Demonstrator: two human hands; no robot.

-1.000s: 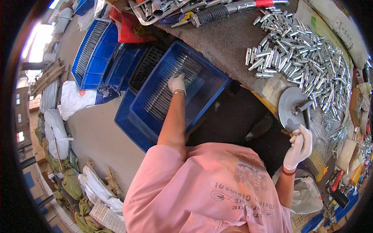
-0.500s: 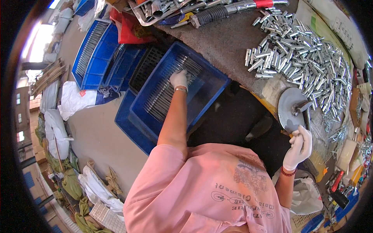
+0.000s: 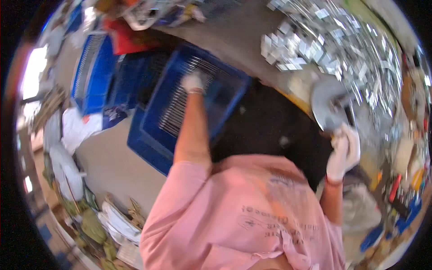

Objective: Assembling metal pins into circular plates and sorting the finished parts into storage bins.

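My left hand (image 3: 192, 82), in a pale glove, reaches into a blue plastic crate (image 3: 234, 101). It touches or hovers just above a row of thin metal rods (image 3: 173, 112) laid side by side there; its fingers are smeared by motion. My right hand (image 3: 344, 150), also gloved, is at the bench edge with fingers bent and pressed together. Anything between them is too blurred to make out. Right beside its fingertips is a grey round metal plate (image 3: 321, 105) with an upright piece at its middle.
A large heap of short shiny metal tubes (image 3: 333, 49) covers the bench on the right. Further blue crates (image 3: 92, 74), one holding more rods, stand at the left by a red bag (image 3: 123, 38). A white sack (image 3: 81, 126) lies on the floor (image 3: 108, 162).
The whole view has shifted and blurred as my head moved. My left hand is still over the rods, a little higher along the row. My right hand stays by the round plate.
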